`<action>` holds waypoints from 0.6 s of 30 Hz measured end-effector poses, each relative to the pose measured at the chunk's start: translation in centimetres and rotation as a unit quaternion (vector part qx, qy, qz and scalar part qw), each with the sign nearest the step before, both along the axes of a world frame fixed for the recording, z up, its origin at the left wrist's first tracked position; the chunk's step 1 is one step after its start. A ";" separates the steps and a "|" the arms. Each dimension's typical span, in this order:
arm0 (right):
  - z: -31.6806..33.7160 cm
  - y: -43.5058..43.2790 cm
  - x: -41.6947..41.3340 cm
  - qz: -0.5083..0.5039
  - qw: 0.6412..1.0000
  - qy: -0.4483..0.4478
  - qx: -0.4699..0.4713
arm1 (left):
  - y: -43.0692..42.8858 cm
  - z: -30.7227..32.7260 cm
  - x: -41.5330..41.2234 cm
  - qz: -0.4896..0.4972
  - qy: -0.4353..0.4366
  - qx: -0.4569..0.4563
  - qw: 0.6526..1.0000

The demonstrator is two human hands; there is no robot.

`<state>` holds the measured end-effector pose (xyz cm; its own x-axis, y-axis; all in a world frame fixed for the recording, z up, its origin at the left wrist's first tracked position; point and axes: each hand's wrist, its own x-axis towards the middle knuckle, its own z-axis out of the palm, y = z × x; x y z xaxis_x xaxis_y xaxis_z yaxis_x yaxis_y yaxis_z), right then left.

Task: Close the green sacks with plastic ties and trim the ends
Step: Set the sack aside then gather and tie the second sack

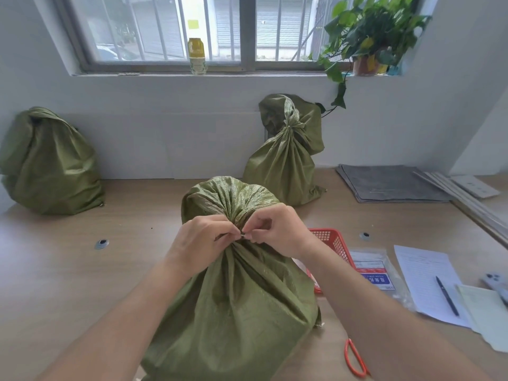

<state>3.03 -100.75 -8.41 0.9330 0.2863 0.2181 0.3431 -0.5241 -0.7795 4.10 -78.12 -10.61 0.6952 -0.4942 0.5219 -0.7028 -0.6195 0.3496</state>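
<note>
A full green sack (236,303) stands on the wooden table right in front of me, its mouth gathered into a neck. My left hand (198,243) and my right hand (275,229) meet at that neck. Their fingertips pinch a small pale plastic tie (243,236) between them; most of the tie is hidden by my fingers. A second green sack (286,158), tied at its neck, leans on the back wall. A third green sack (49,163) sits at the far left. Red scissor handles (354,358) lie at the lower right, partly behind my right forearm.
A red mesh basket (334,243) stands just right of the near sack, with a plastic packet (376,273) beside it. Papers with a pen (446,295) and a phone (494,281) lie at the right. Grey mats (390,182) sit at the back right. A bottle (196,56) and a plant (368,37) are on the windowsill.
</note>
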 end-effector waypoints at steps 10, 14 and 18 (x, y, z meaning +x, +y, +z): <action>-1.0 -0.1 -0.1 -0.032 0.999 0.011 0.024 | -0.9 -0.1 0.0 0.024 0.009 -0.009 1.000; -0.9 -0.1 -0.1 -0.039 0.999 0.007 0.025 | -1.0 -0.2 0.1 0.033 0.001 -0.001 0.999; -0.6 0.0 -0.1 -0.038 0.999 0.006 -0.001 | -1.0 -0.1 0.1 0.031 -0.002 0.010 0.999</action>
<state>2.93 -100.76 -9.03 0.9548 0.2146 0.2056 0.2920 -0.5496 -0.7827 4.16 -79.08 -10.69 0.7225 -0.4608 0.5154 -0.6643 -0.6692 0.3329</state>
